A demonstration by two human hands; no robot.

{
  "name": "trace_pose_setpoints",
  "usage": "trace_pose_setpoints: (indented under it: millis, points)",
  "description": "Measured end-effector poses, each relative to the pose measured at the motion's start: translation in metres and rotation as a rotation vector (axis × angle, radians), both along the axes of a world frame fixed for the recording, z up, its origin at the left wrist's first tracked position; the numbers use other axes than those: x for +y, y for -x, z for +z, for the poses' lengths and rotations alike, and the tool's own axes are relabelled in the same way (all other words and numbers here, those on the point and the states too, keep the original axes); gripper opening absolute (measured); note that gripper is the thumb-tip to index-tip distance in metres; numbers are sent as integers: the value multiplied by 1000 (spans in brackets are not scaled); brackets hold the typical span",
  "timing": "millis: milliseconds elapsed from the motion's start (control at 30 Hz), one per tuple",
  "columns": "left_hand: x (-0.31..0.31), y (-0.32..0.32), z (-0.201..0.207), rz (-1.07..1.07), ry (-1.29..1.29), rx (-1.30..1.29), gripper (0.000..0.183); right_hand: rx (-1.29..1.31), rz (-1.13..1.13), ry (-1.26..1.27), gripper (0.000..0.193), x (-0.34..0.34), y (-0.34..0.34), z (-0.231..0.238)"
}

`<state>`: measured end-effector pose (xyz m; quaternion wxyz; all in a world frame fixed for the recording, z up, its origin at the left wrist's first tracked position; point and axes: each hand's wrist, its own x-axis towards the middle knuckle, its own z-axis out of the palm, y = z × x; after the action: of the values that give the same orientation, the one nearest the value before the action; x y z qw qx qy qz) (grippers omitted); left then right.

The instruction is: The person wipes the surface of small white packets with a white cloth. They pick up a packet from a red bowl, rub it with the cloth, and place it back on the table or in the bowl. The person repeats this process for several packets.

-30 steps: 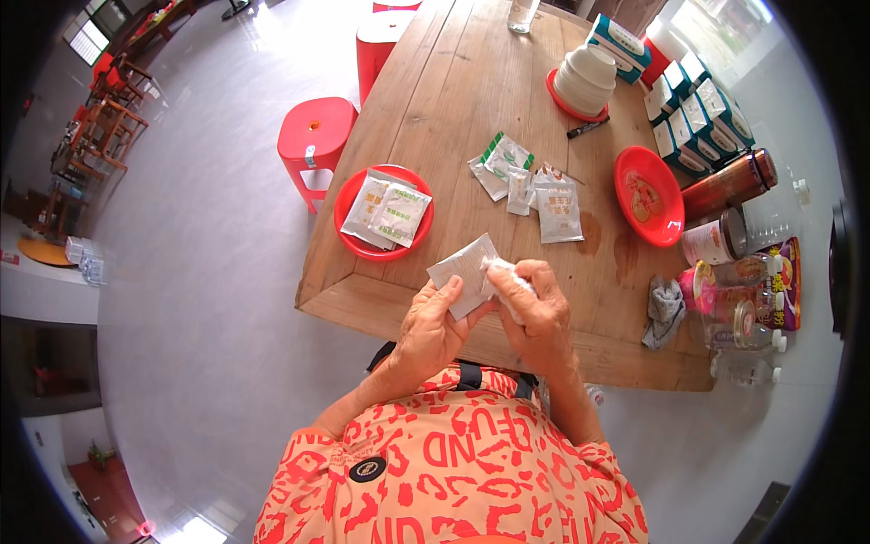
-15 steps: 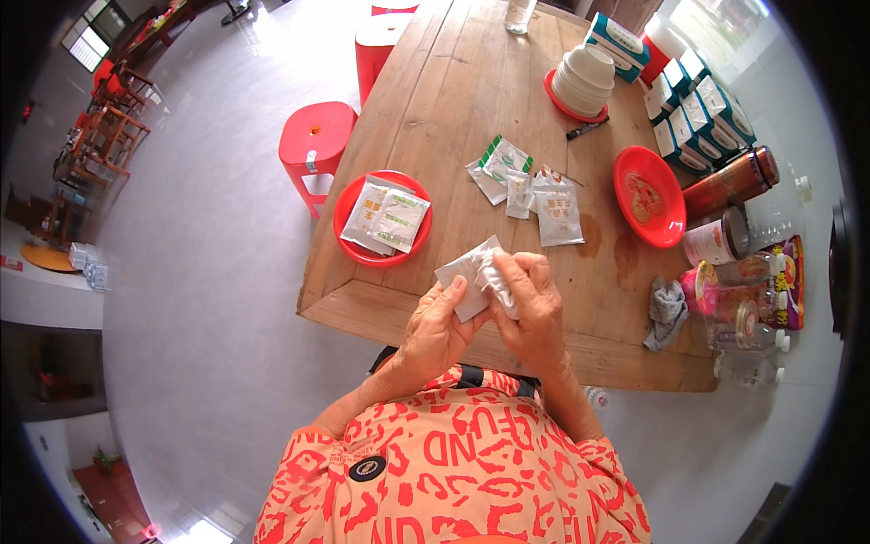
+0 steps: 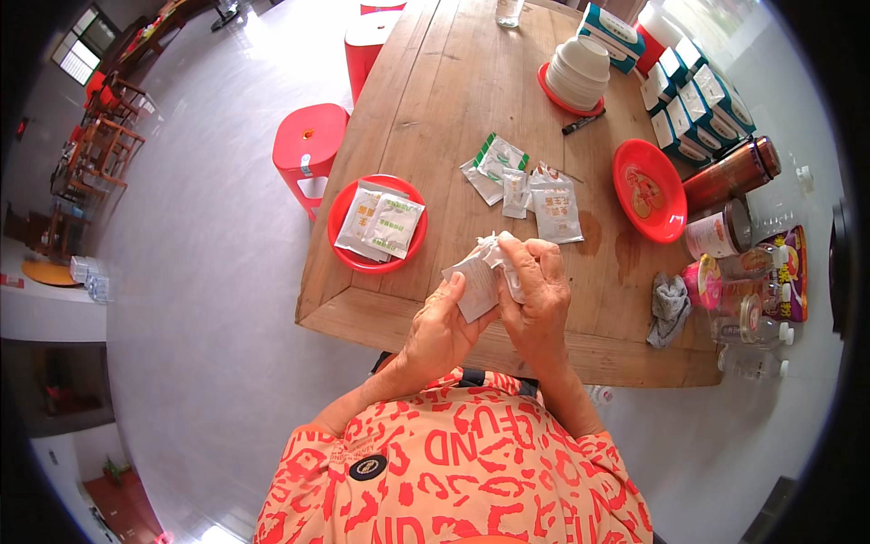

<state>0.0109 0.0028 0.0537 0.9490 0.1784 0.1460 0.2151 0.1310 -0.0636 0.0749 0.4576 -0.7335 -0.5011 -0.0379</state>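
Over the table's front edge, my left hand (image 3: 439,330) pinches a flat whitish sachet (image 3: 474,289) between thumb and fingers. My right hand (image 3: 538,295) is closed on a crumpled white tissue (image 3: 491,251), pressed against the sachet's upper right side. Part of the sachet is hidden behind the tissue and fingers. To the left, a red plate (image 3: 336,218) carries two sachets, a green-printed one (image 3: 396,225) overlapping a silver one (image 3: 359,210). Beyond my hands lie a green-and-white sachet (image 3: 501,159), a small silver packet (image 3: 515,192) and a larger silver sachet (image 3: 556,213).
An oval red plate (image 3: 672,191) lies to the right, near a copper-coloured flask (image 3: 732,172), a tin (image 3: 711,236), plastic bottles (image 3: 754,332) and a grey cloth (image 3: 670,310). Farther off are stacked white bowls (image 3: 580,74), a black marker (image 3: 583,121) and tissue packs (image 3: 696,113). Red stools (image 3: 310,140) stand left.
My right hand has shifted slightly with the tissue, which now covers the sachet's top corner. The sachet has tilted a little in my left hand. The whole view has moved slightly.
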Motion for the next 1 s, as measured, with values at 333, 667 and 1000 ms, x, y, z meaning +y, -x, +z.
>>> trace_pose_setpoints:
  millis: [333, 667, 1000]
  points:
    - [4, 6, -12, -16, 16, -95, 60, -144, 281, 50, 38, -2, 16, -1]
    - [0, 1, -10, 10, -68, -23, 44, -68, 26, 63, 43, -7, -5, -6]
    - [-1, 5, -11, 51, 5, -1, 45, -92, 177, 105, 42, -20, 13, -8]
